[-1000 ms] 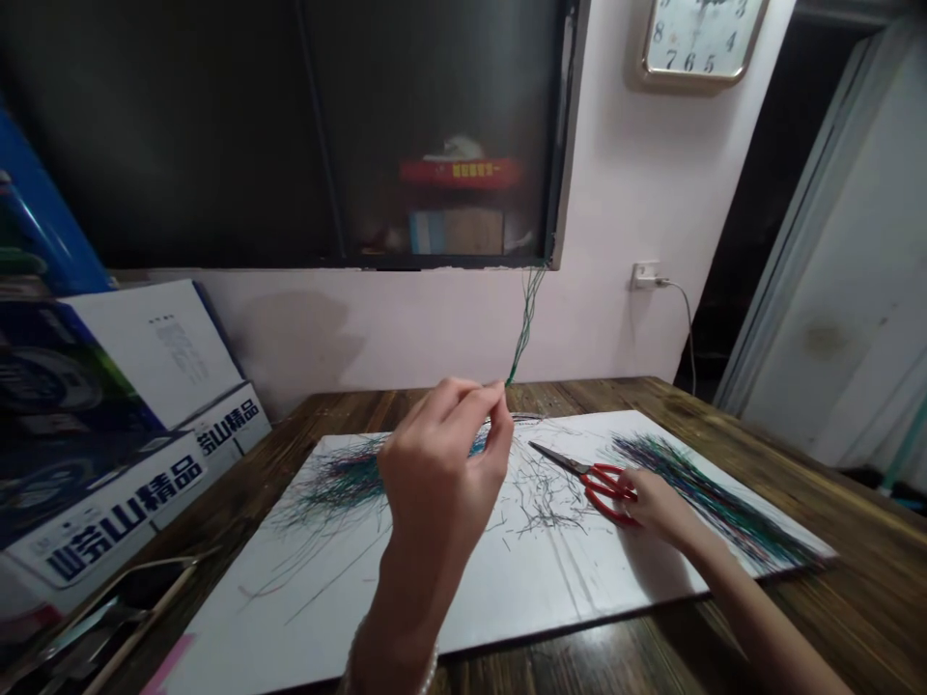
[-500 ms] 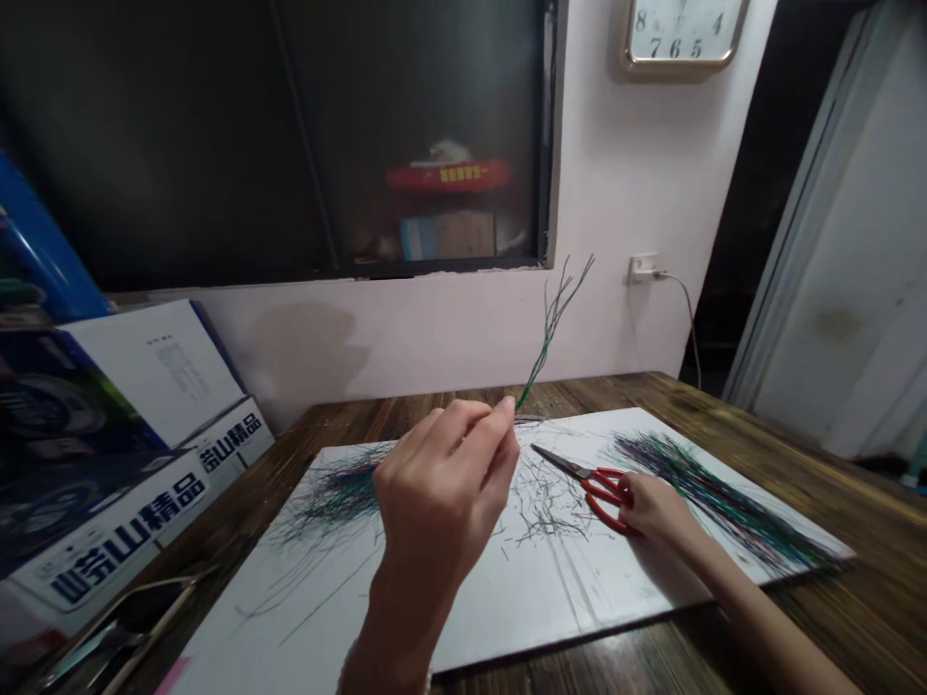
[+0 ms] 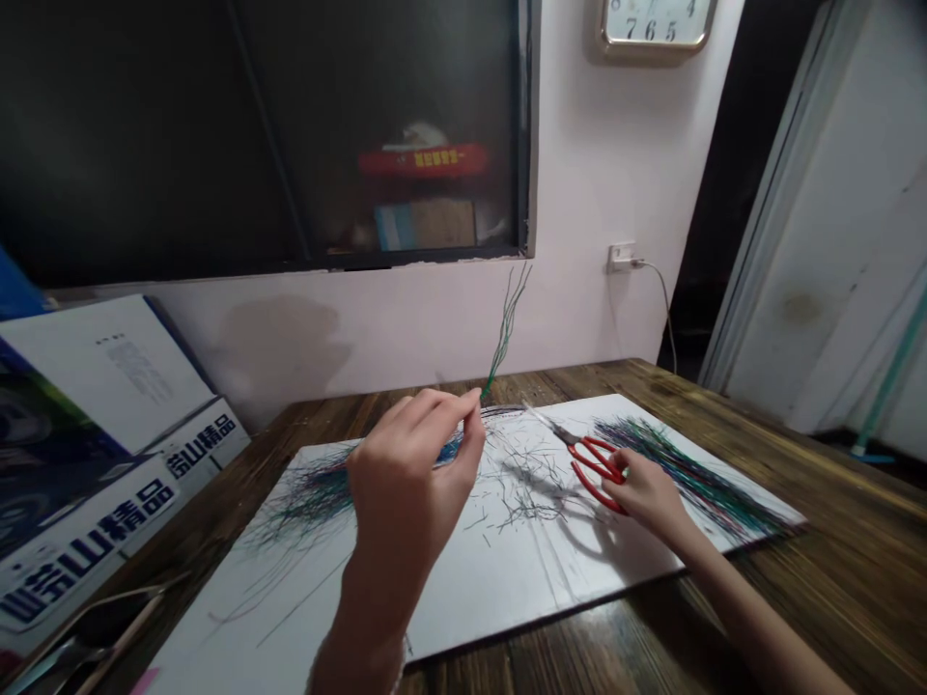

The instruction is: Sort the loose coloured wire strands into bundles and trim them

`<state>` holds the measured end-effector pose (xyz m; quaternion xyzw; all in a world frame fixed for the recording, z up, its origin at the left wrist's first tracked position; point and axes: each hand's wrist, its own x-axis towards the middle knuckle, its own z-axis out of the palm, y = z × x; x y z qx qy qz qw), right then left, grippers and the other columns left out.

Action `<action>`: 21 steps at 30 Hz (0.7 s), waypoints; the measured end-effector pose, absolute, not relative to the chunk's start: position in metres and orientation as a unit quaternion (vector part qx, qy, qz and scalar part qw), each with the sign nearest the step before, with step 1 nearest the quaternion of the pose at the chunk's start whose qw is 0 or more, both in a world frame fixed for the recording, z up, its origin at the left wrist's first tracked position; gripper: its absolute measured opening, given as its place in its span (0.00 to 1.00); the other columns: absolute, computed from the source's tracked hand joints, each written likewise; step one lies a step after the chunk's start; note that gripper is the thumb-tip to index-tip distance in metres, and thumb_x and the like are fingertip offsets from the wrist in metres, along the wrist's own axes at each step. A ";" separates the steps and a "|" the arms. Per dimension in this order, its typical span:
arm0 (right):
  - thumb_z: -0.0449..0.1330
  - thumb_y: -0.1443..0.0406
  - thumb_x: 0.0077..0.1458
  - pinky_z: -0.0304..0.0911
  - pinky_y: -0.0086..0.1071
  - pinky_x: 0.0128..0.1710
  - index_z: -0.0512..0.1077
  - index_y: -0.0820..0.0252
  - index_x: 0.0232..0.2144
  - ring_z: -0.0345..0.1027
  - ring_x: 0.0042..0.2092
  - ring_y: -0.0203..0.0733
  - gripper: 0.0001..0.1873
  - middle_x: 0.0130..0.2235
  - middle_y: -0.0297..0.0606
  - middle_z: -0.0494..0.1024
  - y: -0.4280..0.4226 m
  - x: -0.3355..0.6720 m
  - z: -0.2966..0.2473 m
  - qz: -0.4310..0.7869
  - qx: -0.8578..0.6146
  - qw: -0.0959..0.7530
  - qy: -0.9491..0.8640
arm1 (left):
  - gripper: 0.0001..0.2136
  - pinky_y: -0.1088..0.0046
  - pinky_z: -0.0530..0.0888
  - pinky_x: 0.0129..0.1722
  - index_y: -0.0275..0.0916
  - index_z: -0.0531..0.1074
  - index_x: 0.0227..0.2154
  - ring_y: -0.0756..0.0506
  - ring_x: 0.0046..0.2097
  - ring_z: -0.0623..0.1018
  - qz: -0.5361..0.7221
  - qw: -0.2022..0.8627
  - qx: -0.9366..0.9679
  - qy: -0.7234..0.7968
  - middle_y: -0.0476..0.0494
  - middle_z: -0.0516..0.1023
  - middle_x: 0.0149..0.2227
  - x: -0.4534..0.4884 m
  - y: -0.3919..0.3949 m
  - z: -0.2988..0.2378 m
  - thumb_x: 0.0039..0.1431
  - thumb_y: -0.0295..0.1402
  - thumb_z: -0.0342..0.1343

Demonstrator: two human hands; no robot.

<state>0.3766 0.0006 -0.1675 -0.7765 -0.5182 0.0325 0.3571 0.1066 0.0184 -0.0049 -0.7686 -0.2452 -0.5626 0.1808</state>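
Note:
Between thumb and fingertips, my left hand [image 3: 412,458] pinches a small bunch of thin green wires [image 3: 501,340], whose loose ends fan upward. My right hand [image 3: 648,494] has its fingers in the red handles of a pair of scissors [image 3: 598,461]. The blades point up and left, above the white board [image 3: 499,603] and a little right of the wires. Short snipped pieces [image 3: 532,507] lie scattered on the board under the scissors. A pile of coloured wires [image 3: 308,497] lies left of my left hand, partly hidden by it. Another long bundle [image 3: 699,483] rests beyond my right hand.
The board lies on a dark wooden table [image 3: 579,666]. Printed boxes [image 3: 94,521] stand at the left, with a tool [image 3: 87,637] in front of them. Behind are a wall with a socket [image 3: 621,258] and plugged cable, a dark window [image 3: 145,145] and a clock [image 3: 656,21].
The scissors have been lifted off the board, their shadow now apart from them. My view has shifted slightly right. My left hand still pinches the wires.

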 end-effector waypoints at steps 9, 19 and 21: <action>0.51 0.52 0.55 0.50 0.26 0.12 0.56 0.55 0.29 0.52 0.14 0.31 0.14 0.18 0.24 0.59 -0.018 0.328 -0.152 0.232 -0.569 0.592 -0.522 | 0.04 0.69 0.74 0.30 0.39 0.78 0.30 0.46 0.30 0.79 -0.529 0.091 -0.799 -0.271 0.47 0.82 0.30 0.110 0.023 -0.010 0.52 0.26 0.58; 0.59 0.58 0.53 0.61 0.33 0.31 0.63 0.58 0.27 0.60 0.29 0.38 0.11 0.27 0.33 0.66 -0.052 0.298 -0.139 0.377 -0.456 0.535 -0.603 | 0.05 0.69 0.76 0.30 0.41 0.78 0.30 0.45 0.31 0.80 -0.493 0.010 -0.807 -0.325 0.47 0.82 0.30 0.121 0.028 -0.017 0.52 0.28 0.57; 0.58 0.58 0.53 0.61 0.34 0.35 0.65 0.57 0.31 0.61 0.33 0.40 0.10 0.31 0.35 0.67 -0.057 0.295 -0.137 0.413 -0.420 0.524 -0.615 | 0.05 0.68 0.76 0.30 0.41 0.78 0.30 0.45 0.31 0.80 -0.493 -0.012 -0.801 -0.341 0.47 0.82 0.30 0.122 0.030 -0.018 0.53 0.28 0.57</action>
